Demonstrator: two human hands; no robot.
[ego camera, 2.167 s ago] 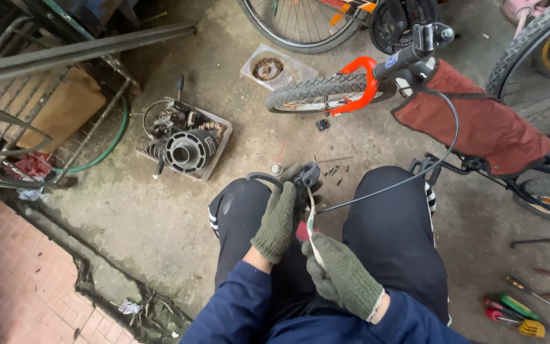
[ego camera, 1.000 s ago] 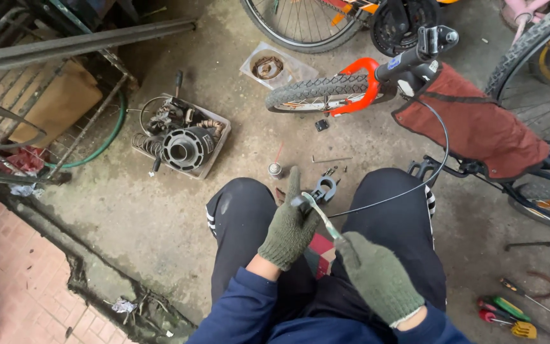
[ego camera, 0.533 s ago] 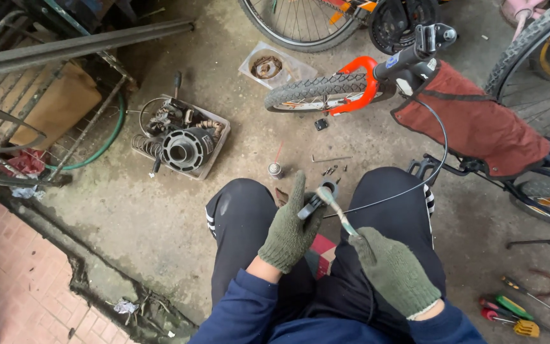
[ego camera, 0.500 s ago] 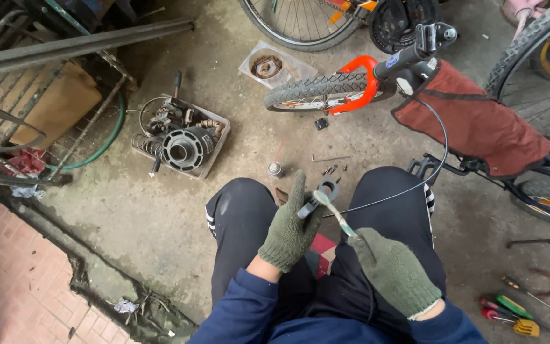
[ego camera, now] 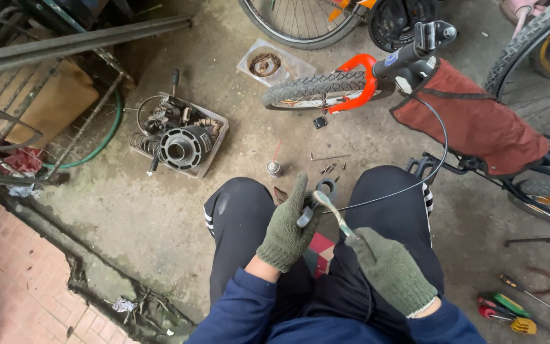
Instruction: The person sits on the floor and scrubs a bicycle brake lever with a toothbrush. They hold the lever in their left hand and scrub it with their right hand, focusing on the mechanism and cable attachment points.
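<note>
— Concrete floor (ego camera: 160, 210) of a bike workshop; what are the gloved hands doing?
— Left hand (ego camera: 286, 229): fingers curled around a small metal brake part (ego camera: 316, 197). Right hand (ego camera: 391, 271): fingers pinching a thin tool (ego camera: 335, 216) touching it.
— And around them?
— Black cable (ego camera: 415, 185) runs to the handlebar (ego camera: 415, 54); parts tray (ego camera: 179, 135) sits left.

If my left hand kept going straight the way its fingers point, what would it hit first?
Probably the small metal brake part just beyond the left hand fingertips; past that, loose bolts on the concrete floor. Depth is unclear.
</note>
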